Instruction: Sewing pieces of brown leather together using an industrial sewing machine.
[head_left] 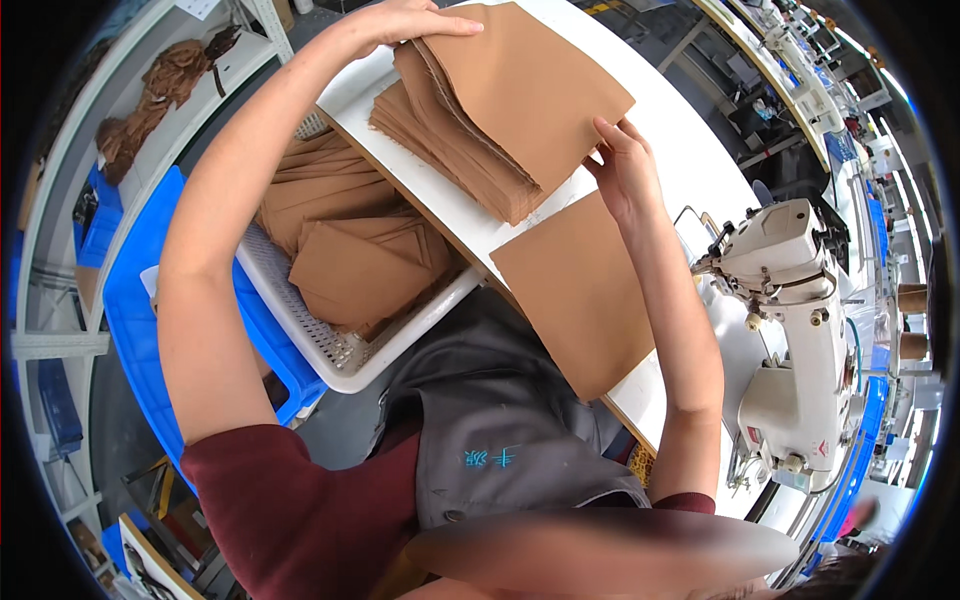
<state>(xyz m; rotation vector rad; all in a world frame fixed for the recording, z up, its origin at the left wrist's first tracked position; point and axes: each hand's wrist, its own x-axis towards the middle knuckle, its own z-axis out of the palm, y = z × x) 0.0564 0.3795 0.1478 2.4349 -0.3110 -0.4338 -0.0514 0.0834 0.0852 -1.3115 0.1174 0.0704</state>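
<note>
A stack of brown fabric pieces (pixel 440 145) lies on the white table in front of me. Across its top is a large, roughly rectangular brown fabric piece (pixel 530 85), tilted toward the right. My left hand (pixel 425 24) holds this top piece at its far left corner, fingers lying over the edge. At its right corner, my right hand (pixel 628 170) pinches the edge between thumb and fingers. A separate flat brown panel (pixel 580 290) rests below my right hand, partly over the table's near edge and partly behind my forearm.
A white plastic basket (pixel 345 375) full of folded brown pieces (pixel 360 265) stands left of the table, beside a blue bin (pixel 140 270). At right is a white sewing machine (pixel 790 300). Shelving (pixel 60 345) with brown scraps lines the left side.
</note>
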